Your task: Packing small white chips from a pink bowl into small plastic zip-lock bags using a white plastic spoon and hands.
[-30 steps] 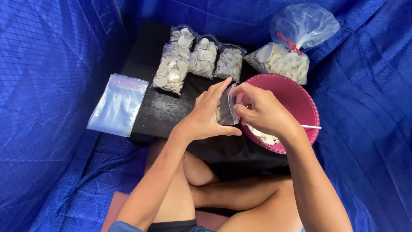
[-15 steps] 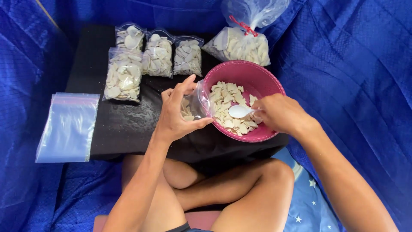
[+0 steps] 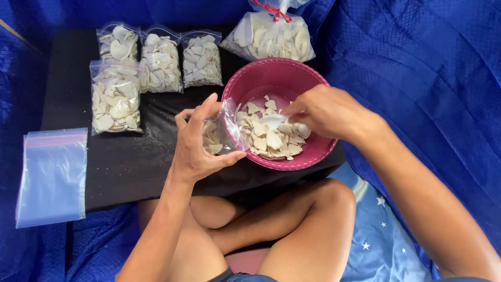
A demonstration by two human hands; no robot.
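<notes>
My left hand [image 3: 195, 143] holds a small clear plastic bag [image 3: 224, 130] open at the rim of a pink bowl [image 3: 308, 156]; a few pale chips lie inside the bag. My right hand [image 3: 326, 110] grips a white spoon [image 3: 272, 120] over the heap of pale chips [image 3: 271, 137] in the bowl. The spoon's bowl points toward the bag's mouth.
Several filled small bags [image 3: 156, 63] lie at the back of a black low table [image 3: 130, 167]. A large tied bag of chips [image 3: 271, 36] stands behind the bowl. A stack of empty clear bags [image 3: 52, 175] lies at the left on blue cloth [image 3: 417, 78]. My crossed legs [image 3: 271, 224] are below.
My right hand has moved from the bag's mouth into the bowl with the spoon. The left hand has brought the bag to the bowl's rim. The view has shifted.
</notes>
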